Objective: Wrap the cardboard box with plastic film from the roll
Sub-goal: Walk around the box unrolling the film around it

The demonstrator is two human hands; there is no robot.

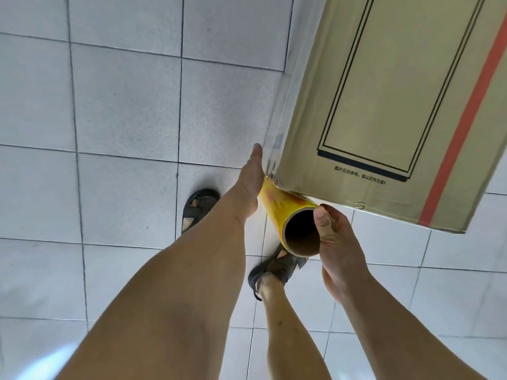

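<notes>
Head view, looking straight down. Cardboard box [397, 100] fills upper right, standing on the tiled floor [123, 105]; top and right parts cut off by frame edge. Printed double-line rectangle, small line of print and 1 orange stripe visible on the facing panel.

Roll [285, 212] held upright against the box's near corner: yellow tube, open cardboard core end facing the camera. Lower end hidden behind the hands and the tube itself.

Plastic film [279, 127] hard to make out; only a faint glossy sheen along the box's left side above the roll. Cannot tell where film edge starts or ends.

Right hand [337, 242] grips the roll's near end, thumb hooked over the core rim, other fingers hidden behind the tube.

Left hand [251, 179] lies flat along the roll's far side at the box corner, fingers straight, palm side hidden; contact with film not clear.

2 sandalled feet below: left sandal [199, 207] beside the left forearm, right sandal [279, 267] partly hidden by the roll.
</notes>
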